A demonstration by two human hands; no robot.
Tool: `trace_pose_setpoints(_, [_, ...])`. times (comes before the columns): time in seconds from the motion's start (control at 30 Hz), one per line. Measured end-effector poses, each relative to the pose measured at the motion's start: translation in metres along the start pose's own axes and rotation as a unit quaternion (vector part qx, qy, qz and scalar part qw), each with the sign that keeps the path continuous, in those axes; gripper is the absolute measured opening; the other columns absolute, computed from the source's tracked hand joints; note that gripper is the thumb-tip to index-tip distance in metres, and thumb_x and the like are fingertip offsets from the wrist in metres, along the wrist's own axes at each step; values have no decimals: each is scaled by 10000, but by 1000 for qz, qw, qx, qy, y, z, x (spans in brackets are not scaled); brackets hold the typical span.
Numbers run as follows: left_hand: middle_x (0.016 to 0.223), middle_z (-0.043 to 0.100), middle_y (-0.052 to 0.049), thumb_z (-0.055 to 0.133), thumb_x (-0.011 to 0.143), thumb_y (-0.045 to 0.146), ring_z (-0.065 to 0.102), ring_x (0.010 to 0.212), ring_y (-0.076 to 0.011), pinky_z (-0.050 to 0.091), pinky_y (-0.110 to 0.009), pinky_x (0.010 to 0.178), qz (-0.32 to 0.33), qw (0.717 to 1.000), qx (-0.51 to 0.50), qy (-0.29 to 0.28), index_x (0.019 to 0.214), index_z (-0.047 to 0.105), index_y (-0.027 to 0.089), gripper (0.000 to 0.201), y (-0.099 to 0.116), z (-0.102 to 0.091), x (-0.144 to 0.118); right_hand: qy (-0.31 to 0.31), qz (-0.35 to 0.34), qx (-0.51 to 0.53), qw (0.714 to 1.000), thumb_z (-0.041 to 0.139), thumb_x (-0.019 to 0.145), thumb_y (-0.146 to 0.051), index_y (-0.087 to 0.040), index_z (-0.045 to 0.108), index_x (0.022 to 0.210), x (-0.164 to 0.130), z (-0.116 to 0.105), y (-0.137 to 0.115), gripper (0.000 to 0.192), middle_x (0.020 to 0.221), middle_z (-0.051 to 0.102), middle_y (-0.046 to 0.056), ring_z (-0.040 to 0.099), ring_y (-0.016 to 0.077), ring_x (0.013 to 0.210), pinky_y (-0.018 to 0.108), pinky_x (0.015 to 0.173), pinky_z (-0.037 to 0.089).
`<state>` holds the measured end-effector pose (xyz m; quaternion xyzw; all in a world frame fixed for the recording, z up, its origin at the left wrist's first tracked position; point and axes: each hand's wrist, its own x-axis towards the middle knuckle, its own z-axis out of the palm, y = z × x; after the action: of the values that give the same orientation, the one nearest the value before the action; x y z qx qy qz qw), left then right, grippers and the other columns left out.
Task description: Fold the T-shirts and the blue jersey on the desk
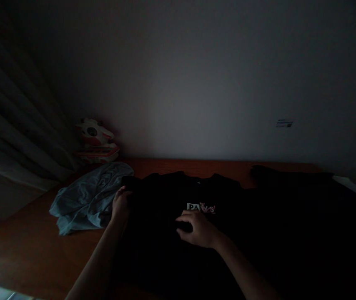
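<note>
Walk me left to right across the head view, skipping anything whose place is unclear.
Curtain → white-and-pink toy → left hand → right hand, by the chest print of the black shirt → small wall label.

Looks like a black T-shirt, spread front-up on a wooden table, with neckline facing away and pale lettering across chest.
</note>
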<state>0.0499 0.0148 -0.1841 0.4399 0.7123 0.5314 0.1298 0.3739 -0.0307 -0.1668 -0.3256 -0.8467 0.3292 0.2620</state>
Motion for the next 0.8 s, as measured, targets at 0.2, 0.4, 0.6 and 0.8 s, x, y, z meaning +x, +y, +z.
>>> trace_pose_setpoints(0.2, [1179, 693, -56, 569, 844, 189, 668, 1038, -192, 549, -313, 897, 352, 930, 35, -99, 1342, 514, 244, 504, 32, 9, -42, -128, 66, 219, 965, 570, 882, -652, -189, 695, 688, -1, -6, -1, 517, 585, 532, -41, 514, 105, 569, 241, 594, 400])
trace_pose_setpoints(0.4, [1275, 693, -70, 653, 876, 227, 629, 1164, -251, 523, -386, 990, 497, 767, 244, -325, 1350, 554, 265, 486, 63, 21, -69, 241, 147, 221, 934, 566, 868, -576, -231, 610, 1083, 9, 5, 25, 409, 913, 679, 30, 663, 173, 770, 300, 716, 520])
trace_pose_setpoints(0.6, [1092, 731, -77, 687, 811, 265, 709, 945, -268, 558, -360, 784, 361, 803, 365, -303, 1093, 682, 231, 284, 63, 5, -64, 256, 117, 53, 958, 548, 871, -379, -223, 600, 1173, 7, 11, 43, 344, 923, 687, 27, 636, 143, 692, 313, 749, 519])
trace_pose_setpoints(0.8, [1029, 752, -49, 543, 936, 264, 729, 894, -208, 547, -288, 753, 370, 853, 286, -231, 1087, 684, 235, 208, 64, 7, -71, 192, 89, 18, 977, 549, 899, -338, -240, 548, 1356, 6, 11, 39, 467, 946, 714, 30, 664, 165, 767, 328, 788, 514])
